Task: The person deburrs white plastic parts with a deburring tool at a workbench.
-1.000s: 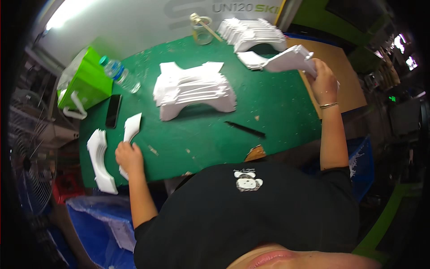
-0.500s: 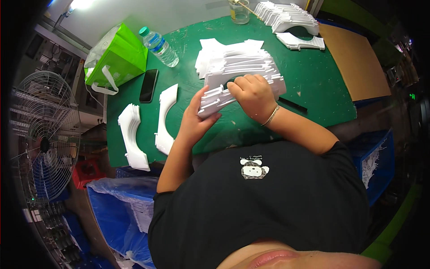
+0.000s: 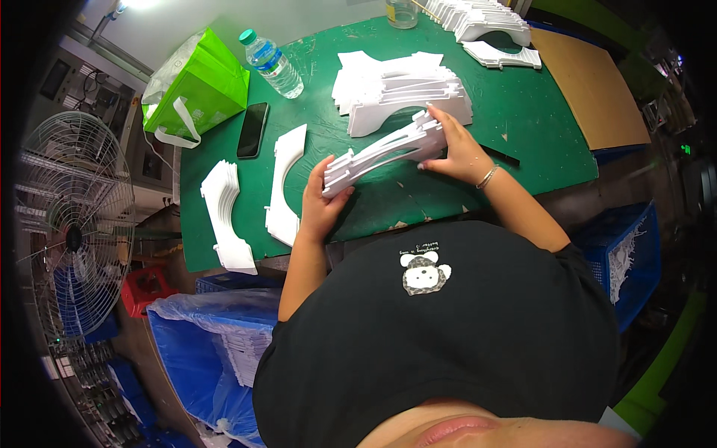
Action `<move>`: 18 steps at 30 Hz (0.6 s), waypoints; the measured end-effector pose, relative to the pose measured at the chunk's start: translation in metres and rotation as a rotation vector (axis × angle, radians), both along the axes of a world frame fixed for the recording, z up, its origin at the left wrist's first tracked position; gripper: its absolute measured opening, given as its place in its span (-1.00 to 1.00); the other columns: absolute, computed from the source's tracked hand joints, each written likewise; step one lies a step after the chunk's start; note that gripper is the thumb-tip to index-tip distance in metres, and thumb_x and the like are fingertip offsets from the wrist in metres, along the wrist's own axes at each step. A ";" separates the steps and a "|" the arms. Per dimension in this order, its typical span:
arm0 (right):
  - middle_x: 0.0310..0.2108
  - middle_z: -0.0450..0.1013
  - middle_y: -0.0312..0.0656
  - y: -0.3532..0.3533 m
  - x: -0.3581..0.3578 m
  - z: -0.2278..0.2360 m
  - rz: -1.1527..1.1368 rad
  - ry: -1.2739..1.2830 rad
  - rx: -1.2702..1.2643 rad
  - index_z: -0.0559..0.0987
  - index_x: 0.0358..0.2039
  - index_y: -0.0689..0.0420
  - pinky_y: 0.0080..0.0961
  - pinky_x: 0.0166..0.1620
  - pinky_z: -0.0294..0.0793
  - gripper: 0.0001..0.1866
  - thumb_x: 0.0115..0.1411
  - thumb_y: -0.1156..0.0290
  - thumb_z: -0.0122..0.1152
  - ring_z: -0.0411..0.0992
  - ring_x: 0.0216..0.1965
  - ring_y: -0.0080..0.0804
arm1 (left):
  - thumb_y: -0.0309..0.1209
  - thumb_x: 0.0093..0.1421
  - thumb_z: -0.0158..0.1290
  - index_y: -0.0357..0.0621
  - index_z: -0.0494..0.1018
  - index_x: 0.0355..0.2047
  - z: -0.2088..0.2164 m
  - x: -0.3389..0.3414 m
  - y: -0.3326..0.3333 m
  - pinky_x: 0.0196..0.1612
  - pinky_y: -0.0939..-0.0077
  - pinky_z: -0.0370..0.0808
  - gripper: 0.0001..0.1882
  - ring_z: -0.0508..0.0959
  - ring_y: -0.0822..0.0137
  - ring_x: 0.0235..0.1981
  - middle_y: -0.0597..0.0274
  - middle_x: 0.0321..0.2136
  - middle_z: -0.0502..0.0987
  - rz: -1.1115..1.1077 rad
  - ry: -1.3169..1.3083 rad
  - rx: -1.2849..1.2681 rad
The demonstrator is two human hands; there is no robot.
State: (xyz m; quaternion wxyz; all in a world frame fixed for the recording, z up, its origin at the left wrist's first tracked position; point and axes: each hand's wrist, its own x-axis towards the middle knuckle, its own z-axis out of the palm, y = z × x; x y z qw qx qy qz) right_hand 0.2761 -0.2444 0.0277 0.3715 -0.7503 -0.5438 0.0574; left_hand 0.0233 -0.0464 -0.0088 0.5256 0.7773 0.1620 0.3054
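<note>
Between my hands, above the near part of the green table [image 3: 381,205], are several nested white curved plastic parts [image 3: 390,151], tilted with the right end higher. My left hand [image 3: 323,203] grips their left end, thumb below. At the other end my right hand [image 3: 457,151] closes round them, fingers behind and thumb on the near side. Just beyond lies a pile of similar white parts [image 3: 407,93]. One single white arched part [image 3: 284,190] rests to the left, and a short stack of them [image 3: 224,213] lies farther left. A black stick-like tool [image 3: 499,154] is beside my right wrist.
A black phone [image 3: 253,131], a water bottle [image 3: 275,66] and a green bag [image 3: 202,93] stand at the left. A glass jar [image 3: 402,13], more stacked parts [image 3: 478,19] and cardboard [image 3: 590,89] are far right. Blue bins [image 3: 187,366] and a fan [image 3: 73,235] flank the table.
My right hand has moved from a fist over the parts to a grip on their right end. The held parts have come away from the pile, toward me. The view has shifted slightly.
</note>
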 end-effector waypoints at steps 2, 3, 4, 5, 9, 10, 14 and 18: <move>0.24 0.20 0.04 -0.001 0.003 -0.002 0.014 0.014 -0.010 0.11 0.34 0.11 -0.26 0.26 0.21 0.07 -0.14 0.25 0.53 0.22 0.24 -0.01 | -0.55 0.02 0.28 -0.15 0.25 0.21 0.000 -0.005 0.000 0.01 0.42 0.44 -0.27 0.50 0.31 -0.06 0.11 -0.07 0.50 -0.036 -0.078 -0.080; 0.23 0.21 0.04 -0.001 0.004 0.000 0.032 0.032 -0.020 0.13 0.33 0.11 -0.25 0.25 0.22 0.03 -0.12 0.30 0.52 0.23 0.22 -0.02 | -0.55 0.02 0.28 -0.15 0.25 0.21 0.001 -0.009 0.000 0.01 0.42 0.44 -0.27 0.50 0.31 -0.06 0.11 -0.07 0.50 -0.036 -0.080 -0.077; 0.23 0.21 0.04 -0.006 0.002 0.003 0.032 0.031 -0.017 0.13 0.33 0.11 -0.25 0.25 0.22 0.03 -0.12 0.30 0.52 0.23 0.22 -0.02 | -0.52 0.01 0.30 -0.15 0.22 0.24 0.002 -0.015 0.001 0.04 0.36 0.42 -0.23 0.49 0.25 -0.02 0.09 -0.04 0.49 -0.039 -0.051 -0.036; 0.21 0.22 0.04 -0.012 -0.006 0.013 0.056 -0.036 0.041 0.14 0.33 0.10 -0.26 0.25 0.22 0.01 -0.11 0.32 0.51 0.23 0.22 -0.02 | -0.49 0.00 0.32 -0.15 0.19 0.26 0.005 -0.019 0.001 0.08 0.30 0.40 -0.18 0.47 0.19 0.02 0.07 0.00 0.47 -0.037 -0.021 0.004; 0.15 0.25 0.04 -0.016 -0.012 0.011 0.063 -0.079 0.117 0.19 0.30 0.09 -0.20 0.26 0.19 -0.04 -0.11 0.32 0.50 0.21 0.21 0.02 | -0.33 -0.05 0.35 -0.11 0.05 0.35 0.011 -0.014 0.007 0.24 0.11 0.20 0.00 0.28 -0.08 0.20 0.02 0.17 0.35 0.104 0.128 0.478; 0.15 0.25 0.04 -0.018 -0.015 0.005 0.064 -0.077 0.118 0.19 0.30 0.09 -0.20 0.26 0.19 -0.04 -0.11 0.32 0.50 0.21 0.21 0.02 | -0.33 -0.05 0.35 -0.11 0.05 0.35 0.009 -0.018 0.003 0.24 0.11 0.20 0.00 0.28 -0.08 0.20 0.02 0.17 0.35 0.105 0.129 0.479; 0.18 0.24 0.01 -0.019 -0.012 -0.008 0.097 -0.031 0.066 0.19 0.30 0.07 -0.20 0.28 0.15 -0.04 -0.09 0.28 0.50 0.19 0.23 0.00 | -0.37 -0.07 0.35 -0.09 0.08 0.34 0.005 -0.017 0.000 0.25 0.17 0.22 -0.02 0.30 -0.03 0.21 0.03 0.17 0.36 0.060 0.135 0.474; 0.19 0.24 -0.01 -0.018 -0.002 -0.010 0.110 0.003 0.021 0.25 0.28 0.03 -0.21 0.29 0.14 -0.09 -0.09 0.25 0.51 0.19 0.24 -0.05 | -0.50 -0.03 0.31 -0.09 0.17 0.27 -0.007 -0.015 0.002 0.22 0.21 0.30 -0.15 0.37 0.00 0.16 0.02 0.14 0.40 0.105 0.076 0.385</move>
